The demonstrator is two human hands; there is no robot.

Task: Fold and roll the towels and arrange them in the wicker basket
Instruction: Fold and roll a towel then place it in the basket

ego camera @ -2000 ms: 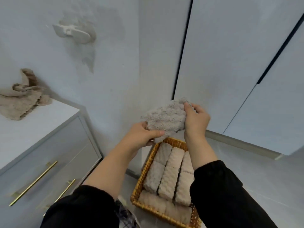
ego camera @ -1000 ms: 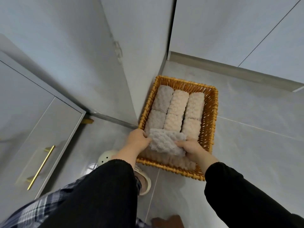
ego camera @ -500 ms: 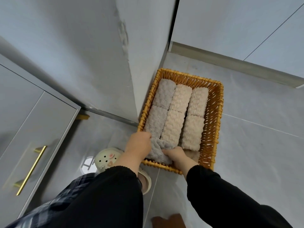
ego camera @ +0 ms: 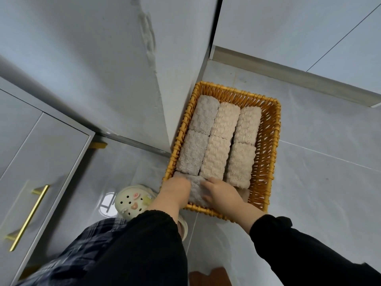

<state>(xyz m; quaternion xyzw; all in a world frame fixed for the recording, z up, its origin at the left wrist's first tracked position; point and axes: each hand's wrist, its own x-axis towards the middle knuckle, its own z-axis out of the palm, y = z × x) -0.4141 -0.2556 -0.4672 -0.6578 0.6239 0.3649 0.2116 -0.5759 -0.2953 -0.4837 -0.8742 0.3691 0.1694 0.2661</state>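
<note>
Grey towel roll [ego camera: 196, 193] is lying crosswise at wicker basket [ego camera: 276, 141] near end, between the hands. Right hand [ego camera: 223, 196] is gripping it; left hand [ego camera: 175, 189] fingers hidden, grip untellable.

A grey cabinet [ego camera: 41, 153] with a gold handle [ego camera: 29, 217] and a gold foot [ego camera: 98, 145] fills the left of the frame. A cream clog [ego camera: 132, 201] sits lower centre on the grey tile floor [ego camera: 319, 162]. A baseboard [ego camera: 288, 77] runs under white doors [ego camera: 288, 23] at the upper right. A brown object [ego camera: 208, 276] shows at the bottom edge.
</note>
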